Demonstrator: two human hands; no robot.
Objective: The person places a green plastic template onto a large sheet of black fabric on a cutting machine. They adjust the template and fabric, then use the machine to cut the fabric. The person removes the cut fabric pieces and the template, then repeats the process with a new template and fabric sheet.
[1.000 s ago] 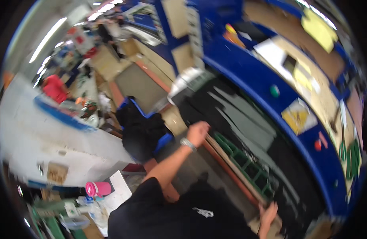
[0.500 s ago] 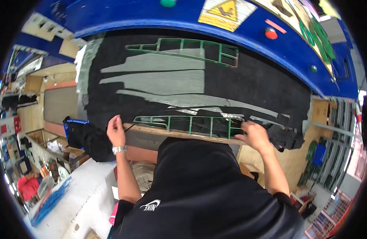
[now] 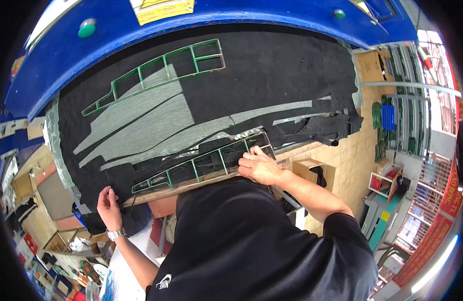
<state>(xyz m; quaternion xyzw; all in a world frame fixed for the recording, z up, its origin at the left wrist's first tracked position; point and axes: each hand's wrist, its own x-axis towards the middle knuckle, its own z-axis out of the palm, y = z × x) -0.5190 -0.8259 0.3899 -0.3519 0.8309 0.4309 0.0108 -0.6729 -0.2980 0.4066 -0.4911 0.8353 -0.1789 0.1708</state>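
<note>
A large black fabric sheet [image 3: 271, 75] with long cut-out shapes lies over the bed of a blue cutting machine [image 3: 55, 60]. Two green metal cutting frames rest on it: one far [image 3: 161, 72], one near the front edge [image 3: 201, 168]. My right hand [image 3: 259, 165] presses on the right end of the near green frame, fingers curled over its bar. My left hand [image 3: 108, 205], with a metal watch at the wrist, grips the black fabric at the table's front left edge. My black-shirted torso fills the lower middle.
A wooden strip [image 3: 181, 188] runs along the front edge of the bed. Loose black fabric strips [image 3: 326, 128] hang off the right end. Cardboard boxes [image 3: 309, 168] and shelving [image 3: 392, 120] stand at right. Cluttered benches [image 3: 65, 246] sit lower left.
The view has swung from the room toward the cutting bed and tilted. My right hand has moved onto the near green frame's right end; my left hand stays at the fabric's left edge.
</note>
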